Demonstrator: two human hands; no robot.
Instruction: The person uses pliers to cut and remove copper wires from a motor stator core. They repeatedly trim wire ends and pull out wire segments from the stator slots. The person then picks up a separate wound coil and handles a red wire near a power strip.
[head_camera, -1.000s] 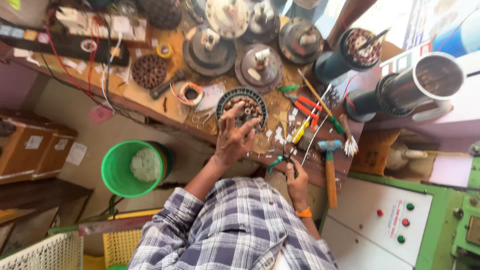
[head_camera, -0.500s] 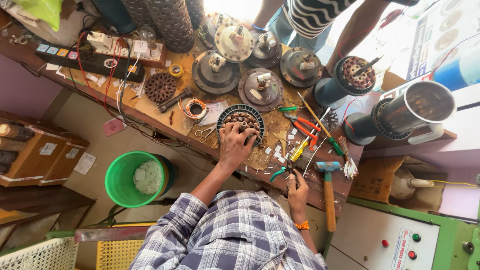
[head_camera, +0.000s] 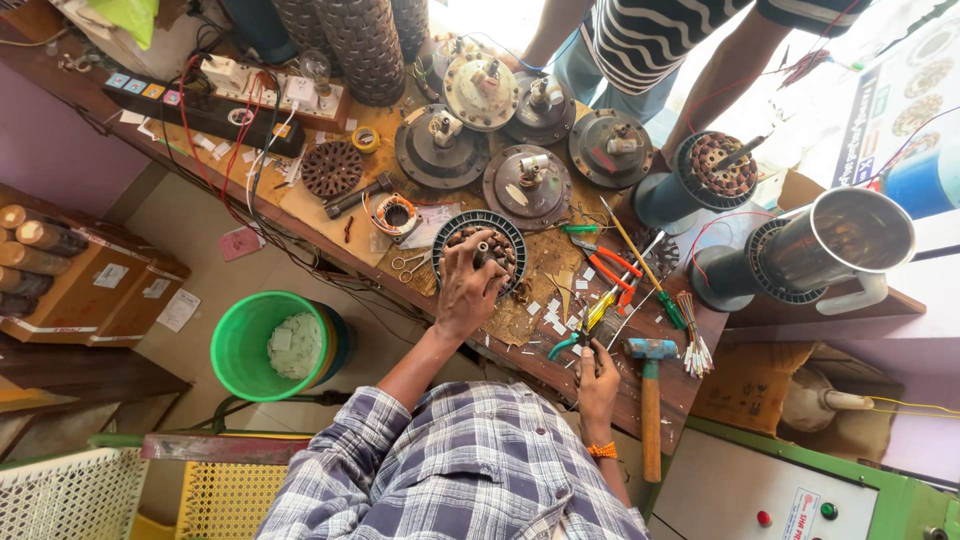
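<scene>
Stator sits near the middle of the bench, a round dark ring with slotted ribs around the rim and brownish copper coils packed inside. Left hand is on top of it, fingers curled over the near edge and down into the windings, so its grip is closed on the stator. Right hand is lower down at the front edge of the bench, wrapped around the teal-handled pliers, grip closed on them.

Right around the stator it's pretty cluttered: small scissors just to the left, a little coil of copper wire beyond that, and scraps of white paper scattered over the worn wood surface. Between the two hands there's a red-handled plier and a screwdriver with a green handle, lying crosswise. A hammer with a wooden handle and blue-grey head lies just beside the right hand, handle hanging off the bench edge.

Further back, a row of round grey metal motor covers with shafts sticking up, dusty and greasy looking. A black power strip with red wires sits at the far left. Down on the floor, a green plastic bucket. Another person in a striped shirt stands across the bench.
</scene>
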